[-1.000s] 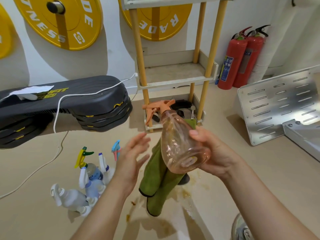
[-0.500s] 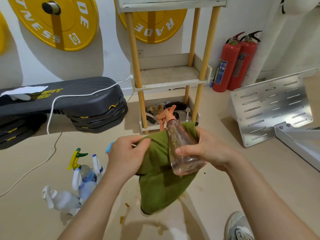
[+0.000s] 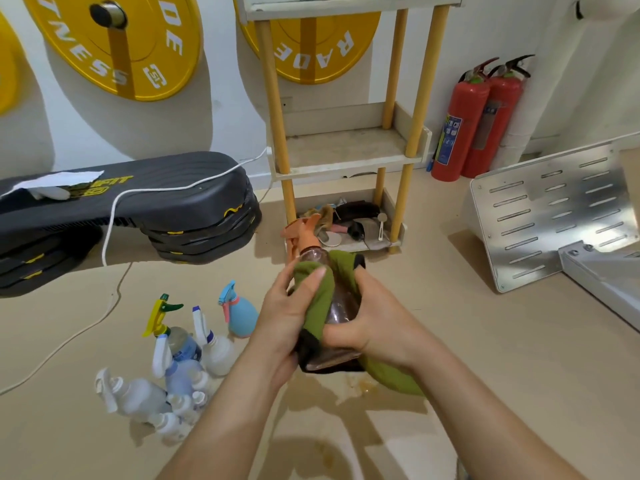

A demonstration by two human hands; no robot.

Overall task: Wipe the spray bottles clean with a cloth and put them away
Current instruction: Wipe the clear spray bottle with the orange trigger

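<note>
The spray bottle (image 3: pixel 343 306) is held in the air above the floor (image 3: pixel 485 341), at centre frame between both hands and half wrapped in the green cloth (image 3: pixel 320 296). Its long axis runs near to far. The orange trigger head (image 3: pixel 301 233) points far and slightly left, toward the shelf unit (image 3: pixel 346 150), and the base faces the person. The left hand (image 3: pixel 284 320) lies on the left flank of the bottle, with its fingers clamped on the cloth and the thumb pressing the fabric against the shoulder just below the neck. The right hand (image 3: pixel 377 327) lies on the right flank, with its fingers curled round the lower body and the thumb laid across the near end; the far-side fingers are hidden behind cloth. A strip of bare amber plastic shows between the two hands. Because both hands touch the bottle, neither must reach. The wiping stroke probably runs along the axis, with the left hand as the cloth carrier and the right hand as the clamp. The shelf unit stands directly beyond the trigger head, so stowing likely calls for a forward push. The remaining spray bottles (image 3: pixel 180 355) lie on the floor, near left.
</note>
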